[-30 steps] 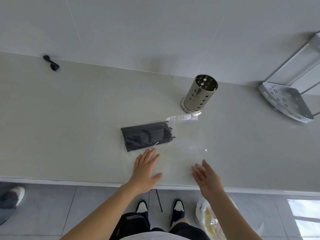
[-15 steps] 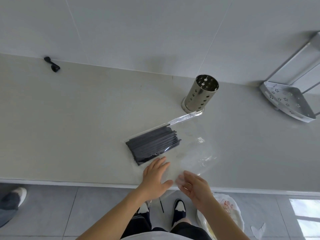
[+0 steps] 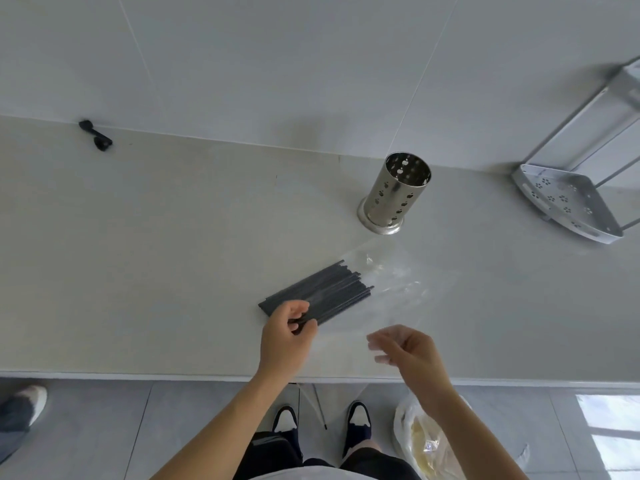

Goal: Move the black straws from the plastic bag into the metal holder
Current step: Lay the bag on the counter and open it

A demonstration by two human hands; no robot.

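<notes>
A bundle of black straws (image 3: 322, 291) lies slanted on the pale counter inside a clear plastic bag (image 3: 398, 289). My left hand (image 3: 285, 336) pinches the near left end of the bundle through the bag. My right hand (image 3: 407, 351) hovers over the bag's near right side, fingers curled around a fold of the clear film. The perforated metal holder (image 3: 396, 194) stands upright and empty beyond the bag, near the wall.
A perforated metal corner rack (image 3: 568, 204) sits at the far right. A small black object (image 3: 95, 135) lies against the wall at the left. Below the counter edge (image 3: 173, 375) are my shoes, a plastic bag on the floor (image 3: 426, 441) and another person's shoe (image 3: 20, 407).
The bundle has turned and shifted right, toward the holder. My left hand went from flat on the counter to pinching the straws' end. My right hand lifted the bag's near side.
</notes>
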